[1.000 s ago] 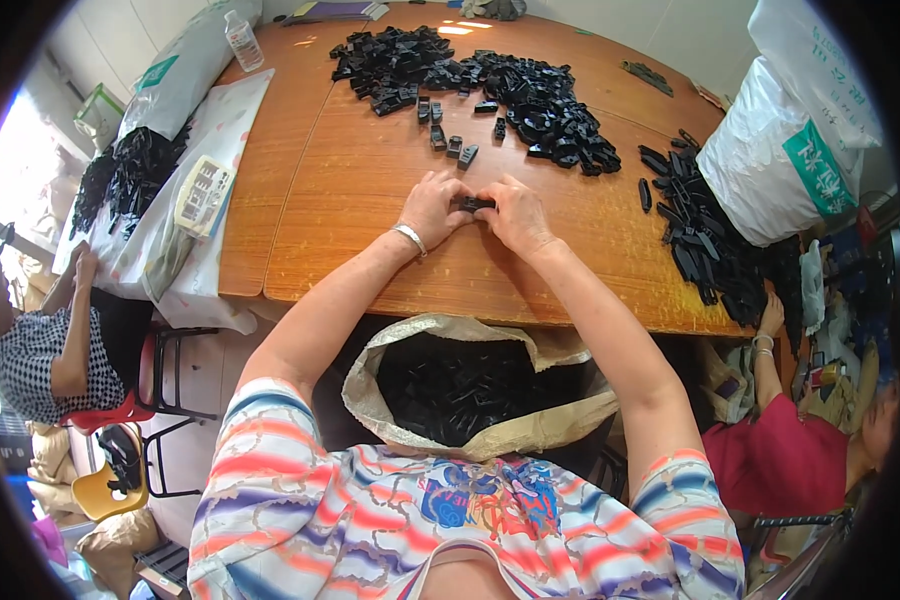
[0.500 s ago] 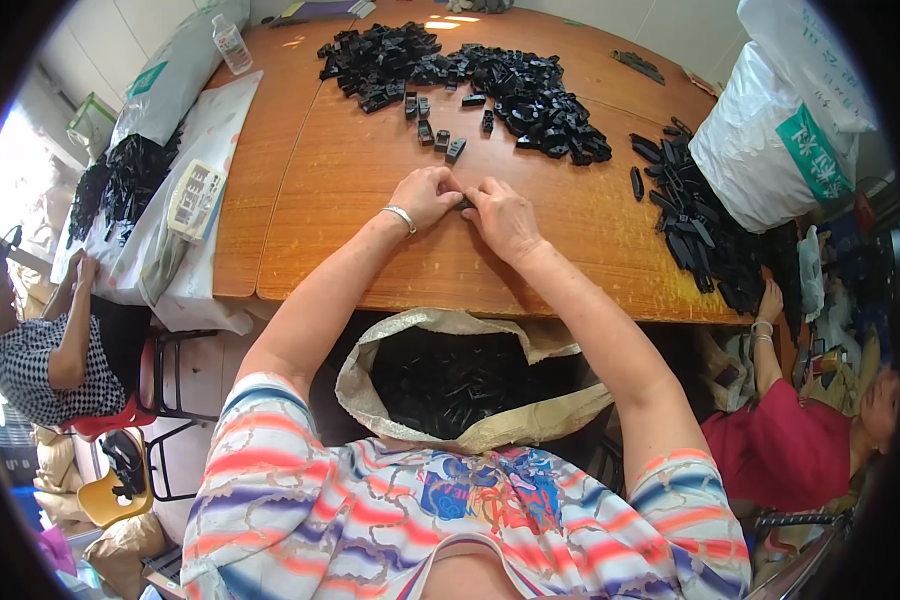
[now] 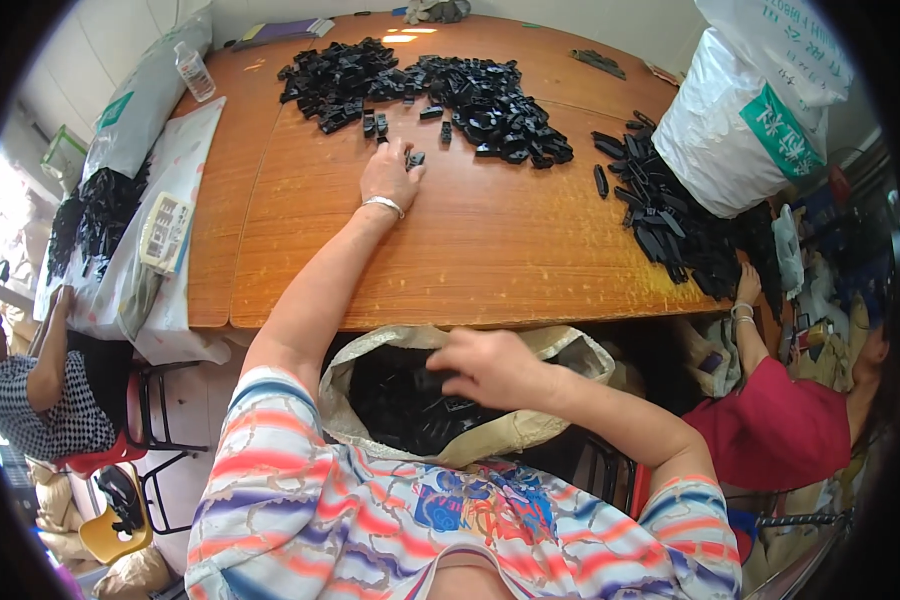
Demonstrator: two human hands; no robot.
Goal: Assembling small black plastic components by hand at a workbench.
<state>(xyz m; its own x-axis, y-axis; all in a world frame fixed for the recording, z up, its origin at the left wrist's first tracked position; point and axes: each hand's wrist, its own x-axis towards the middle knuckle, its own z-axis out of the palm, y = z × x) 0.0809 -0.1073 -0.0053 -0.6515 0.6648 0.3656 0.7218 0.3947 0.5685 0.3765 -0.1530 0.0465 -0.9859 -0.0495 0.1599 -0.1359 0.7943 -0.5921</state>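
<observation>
My left hand [image 3: 390, 178] is stretched over the wooden table [image 3: 310, 230], fingers curled and thumb against a small black plastic piece [image 3: 416, 160]. A few similar loose pieces [image 3: 445, 131] lie just beyond its fingertips. Behind them spreads a large heap of black plastic pieces [image 3: 500, 105]. My right hand [image 3: 500, 368] is over the mouth of a woven sack [image 3: 550, 425] below the table edge. Its fingers look apart, though slightly blurred, and I see nothing clearly held in them. Black pieces [image 3: 400, 405] fill the inside of the sack.
Longer black pieces [image 3: 660, 215] are piled at the right, beside a full white bag [image 3: 715, 130]. A co-worker's hand [image 3: 748, 285] reaches that pile. At the left, another person sits by a cloth-covered table with a tray [image 3: 166, 232] and a plastic bottle [image 3: 195, 72].
My hands have parted from their meeting point over the table. The left moved forward to the loose pieces; the right drew back over the sack. The whole view has shifted slightly.
</observation>
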